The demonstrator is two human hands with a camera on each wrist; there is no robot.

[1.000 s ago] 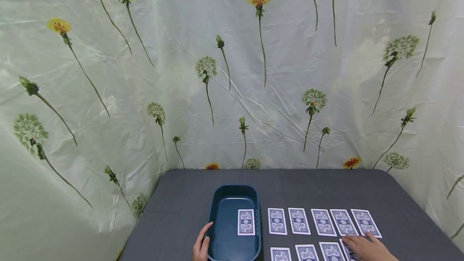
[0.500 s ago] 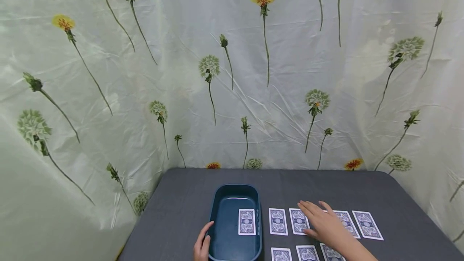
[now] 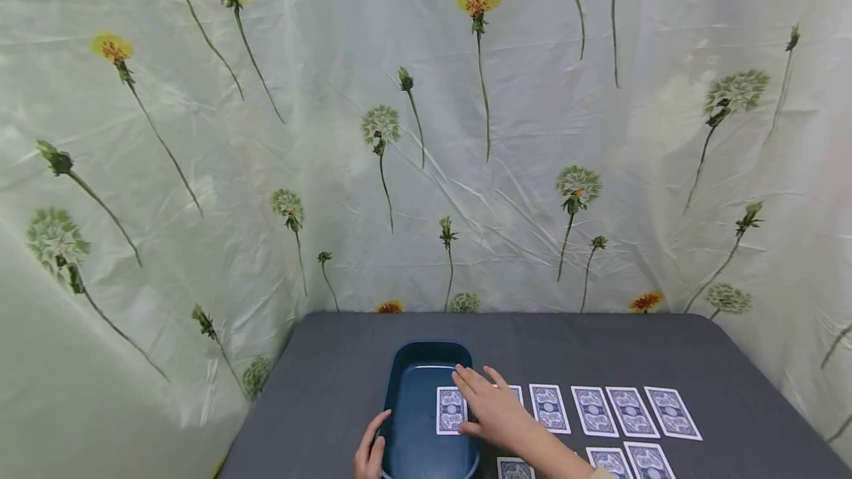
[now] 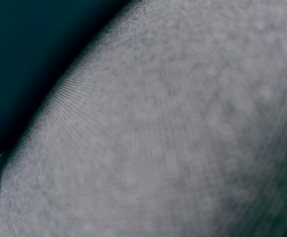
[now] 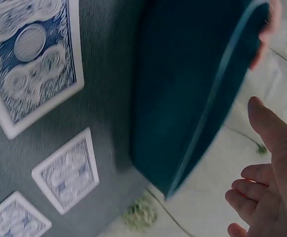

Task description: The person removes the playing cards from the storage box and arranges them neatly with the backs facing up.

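Note:
A dark blue rectangular tray (image 3: 413, 420) lies on the cloth, with one playing card (image 3: 449, 412) back side up in it. My left hand (image 3: 370, 448) grips the tray's left side; in the right wrist view its fingertips (image 5: 268, 37) show over the far rim. In the left wrist view only the tray's dark side and cloth appear. Over the tray's right rim hovers my right hand (image 3: 494, 409), fingers extended in the head view, overlapping the card there. Seen from the right wrist, the right hand (image 5: 274, 173) has its thumb apart from the fingers and holds nothing.
Right of the tray, two rows of playing cards (image 3: 594, 411) lie back side up, some partly covered by the right hand and forearm. The dark grey cloth-covered table (image 3: 566, 346) ends against a flower-print curtain (image 3: 319, 131).
My right hand has moved left, from the cards at the right, across the rows to the tray's right rim. The left hand stays at the tray's side.

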